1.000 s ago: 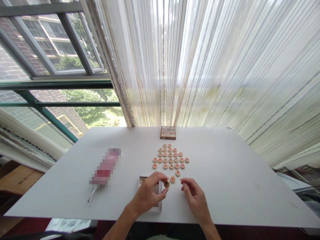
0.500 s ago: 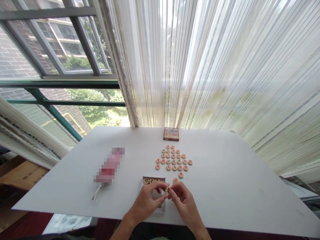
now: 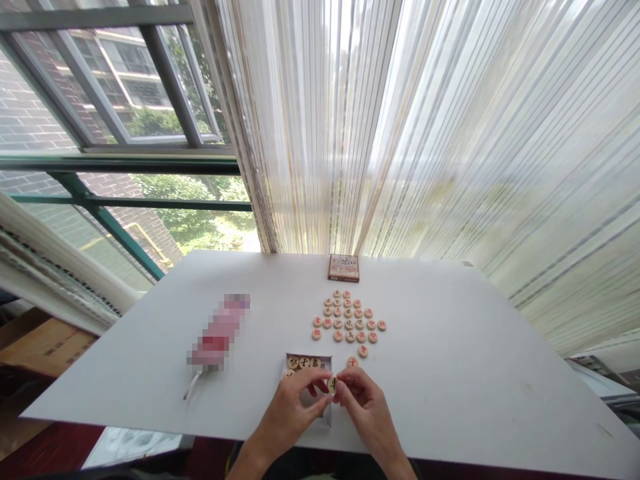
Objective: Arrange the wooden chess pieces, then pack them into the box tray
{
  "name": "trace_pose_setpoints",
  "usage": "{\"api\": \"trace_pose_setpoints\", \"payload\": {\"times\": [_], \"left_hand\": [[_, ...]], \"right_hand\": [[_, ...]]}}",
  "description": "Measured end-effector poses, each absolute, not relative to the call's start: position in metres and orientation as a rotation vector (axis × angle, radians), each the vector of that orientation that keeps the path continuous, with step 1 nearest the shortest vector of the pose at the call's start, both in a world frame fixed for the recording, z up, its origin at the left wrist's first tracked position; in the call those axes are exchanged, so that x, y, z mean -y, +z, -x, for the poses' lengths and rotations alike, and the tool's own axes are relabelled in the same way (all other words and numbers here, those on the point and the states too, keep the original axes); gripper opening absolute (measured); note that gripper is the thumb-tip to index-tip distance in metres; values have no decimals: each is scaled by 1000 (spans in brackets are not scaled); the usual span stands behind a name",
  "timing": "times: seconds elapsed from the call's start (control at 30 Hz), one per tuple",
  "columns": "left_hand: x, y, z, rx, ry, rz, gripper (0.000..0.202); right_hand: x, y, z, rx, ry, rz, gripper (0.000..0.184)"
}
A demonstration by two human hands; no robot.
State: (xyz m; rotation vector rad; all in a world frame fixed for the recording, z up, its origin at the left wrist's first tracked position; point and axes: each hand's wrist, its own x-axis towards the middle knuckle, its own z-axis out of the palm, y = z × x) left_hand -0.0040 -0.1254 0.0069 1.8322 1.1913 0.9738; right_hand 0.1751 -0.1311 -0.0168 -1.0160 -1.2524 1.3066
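A round wooden chess piece (image 3: 333, 384) with a black character is pinched between both my hands over the right edge of a small white open box (image 3: 327, 417). My left hand (image 3: 295, 405) holds it with thumb and fingers closed. My right hand (image 3: 363, 403) pinches its other side. The box's far row holds three pieces (image 3: 304, 363). Several more pieces (image 3: 349, 319), red and black marked, lie in a cluster beyond, and one red piece (image 3: 353, 362) lies just past my right fingers.
A small brown box lid (image 3: 343, 267) lies at the table's far edge by the striped curtain (image 3: 425, 133). A blurred pink object (image 3: 220, 331) with a cord lies to the left. The white table (image 3: 475, 360) ends near my wrists. A window is at left.
My right hand moved left and joined my left hand on the black-marked piece, which rose from the table to above the box's right edge. The view shifted slightly.
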Motion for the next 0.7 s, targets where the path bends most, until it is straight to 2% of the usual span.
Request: {"api": "trace_pose_setpoints", "payload": {"times": [0.37, 0.5, 0.7], "left_hand": [[126, 7, 5, -1207, 914, -1874, 27], [124, 12, 10, -1212, 914, -1948, 37], [115, 4, 40, -1494, 1153, -2008, 22]], "right_hand": [[131, -15, -173, 1240, 1319, 1002, 28], [131, -19, -176, 1206, 1361, 975, 30], [131, -28, -178, 1189, 1329, 933, 26]]}}
